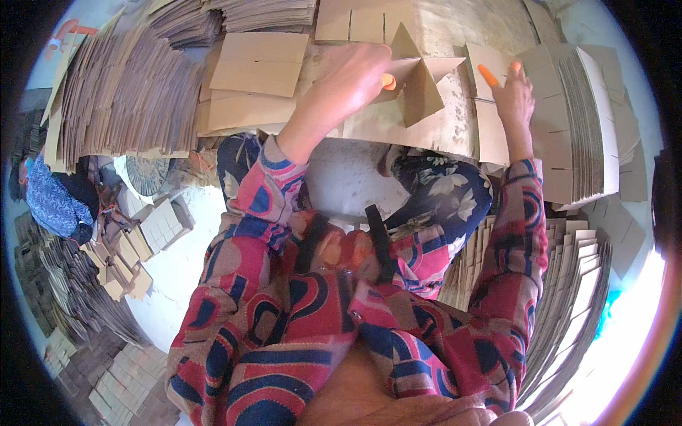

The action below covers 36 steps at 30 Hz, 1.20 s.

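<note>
My left hand (355, 74) is closed at the left edge of a cardboard divider (423, 92), whose slotted panels cross each other and stand upright on the table. My right hand (515, 99) rests with fingers apart on a flat slotted cardboard sheet (490, 131), beside a tall stack of cardboard sheets (593, 121). Orange covers sit on some fingertips of both hands. Left of my left hand lie flat cardboard pieces (259, 62). What my left fingers press against is partly hidden by the hand.
A long row of packed cardboard sheets (128, 92) stands at the far left. Slotted sheets (366, 21) lie at the table's far side. More stacked cardboard (568, 284) stands low on my right. Another person in blue (60, 195) is among cardboard piles at the left.
</note>
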Available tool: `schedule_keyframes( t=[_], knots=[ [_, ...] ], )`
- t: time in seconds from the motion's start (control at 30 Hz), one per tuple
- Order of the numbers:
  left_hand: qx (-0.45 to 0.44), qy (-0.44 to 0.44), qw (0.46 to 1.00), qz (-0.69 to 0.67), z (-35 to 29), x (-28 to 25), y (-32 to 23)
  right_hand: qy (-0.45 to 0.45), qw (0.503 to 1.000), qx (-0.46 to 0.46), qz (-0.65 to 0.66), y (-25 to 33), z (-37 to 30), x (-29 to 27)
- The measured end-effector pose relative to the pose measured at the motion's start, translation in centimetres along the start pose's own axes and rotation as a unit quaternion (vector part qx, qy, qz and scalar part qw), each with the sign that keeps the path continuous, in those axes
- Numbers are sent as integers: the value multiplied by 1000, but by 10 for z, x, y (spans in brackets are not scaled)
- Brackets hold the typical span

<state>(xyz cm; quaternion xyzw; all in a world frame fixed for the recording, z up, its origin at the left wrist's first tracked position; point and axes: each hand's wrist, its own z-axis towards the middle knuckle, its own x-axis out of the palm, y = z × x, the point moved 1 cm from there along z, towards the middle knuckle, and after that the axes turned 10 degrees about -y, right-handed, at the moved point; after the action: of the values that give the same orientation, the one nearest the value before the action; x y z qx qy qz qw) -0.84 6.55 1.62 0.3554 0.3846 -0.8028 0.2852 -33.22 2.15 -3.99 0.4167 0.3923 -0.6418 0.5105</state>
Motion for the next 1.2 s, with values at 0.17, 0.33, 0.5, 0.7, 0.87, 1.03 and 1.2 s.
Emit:
schedule_keyframes(
  t=[0.17,0.33,0.5,0.7,0.87,1.03,1.2],
  knots=[
    [-18,12,1000,0,-5,-9,1,167,980,93,-61,9,-6,52],
    [-70,46,996,31,-12,-12,3,28,963,-45,-266,0,-22,132],
    [-112,21,994,6,-24,-31,3,88,991,-100,35,-4,-2,91],
    [-124,-14,992,17,-30,-39,5,17,997,-56,57,-74,18,97],
    [-116,-43,992,31,-46,-52,9,-49,998,23,-44,-35,17,16],
    [-94,-30,993,58,-46,-43,13,-303,921,-112,218,3,12,-159],
    [-99,-25,995,-7,-52,-29,27,-130,821,-97,547,52,-15,-241]
  ],
)
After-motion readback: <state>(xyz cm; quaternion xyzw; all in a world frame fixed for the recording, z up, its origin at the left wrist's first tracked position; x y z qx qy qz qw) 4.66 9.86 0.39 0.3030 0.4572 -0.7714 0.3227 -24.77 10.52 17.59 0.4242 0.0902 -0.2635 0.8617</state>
